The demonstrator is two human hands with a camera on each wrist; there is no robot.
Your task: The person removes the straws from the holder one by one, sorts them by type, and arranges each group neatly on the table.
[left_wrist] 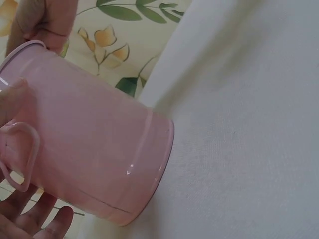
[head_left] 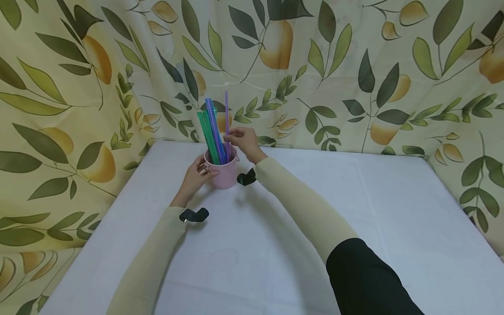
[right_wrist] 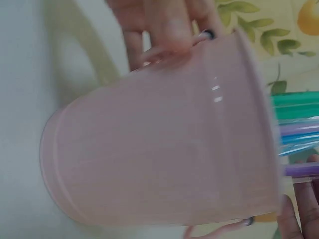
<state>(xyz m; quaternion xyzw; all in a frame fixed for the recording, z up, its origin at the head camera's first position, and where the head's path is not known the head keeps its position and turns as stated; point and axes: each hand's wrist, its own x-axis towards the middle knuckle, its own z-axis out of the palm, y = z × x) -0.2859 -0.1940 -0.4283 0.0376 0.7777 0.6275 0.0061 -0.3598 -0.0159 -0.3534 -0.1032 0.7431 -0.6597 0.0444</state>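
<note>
**Two hands at a pink cup full of straws**

A pink cup (head_left: 225, 173) stands on a white table (head_left: 354, 218), a little left of the middle of the head view and near the far edge of the table. It stands upright. Green, blue and purple straws (head_left: 212, 135) stick up out of it and lean toward the upper left.

The left hand (head_left: 195, 177) is on the left side of the cup. Its fingers curl around the side of the cup, by the thin handle (left_wrist: 22, 154). In the left wrist view the pink cup fills the left half of the frame, and fingertips (left_wrist: 45, 226) show at the bottom left under the cup.

The right hand (head_left: 244, 140) is just above the rim of the cup, on its right side. Its thumb and fingers pinch one purple straw (head_left: 226, 118) that stands straighter and taller than the others. In the right wrist view the cup looks blurry and fills most of the frame, and the straws poke out at the right edge.

Both arms wear pale sleeves (head_left: 299, 201). A cloth (head_left: 354, 65) with green leaves and yellow fruit hangs behind the table and at both sides
</note>
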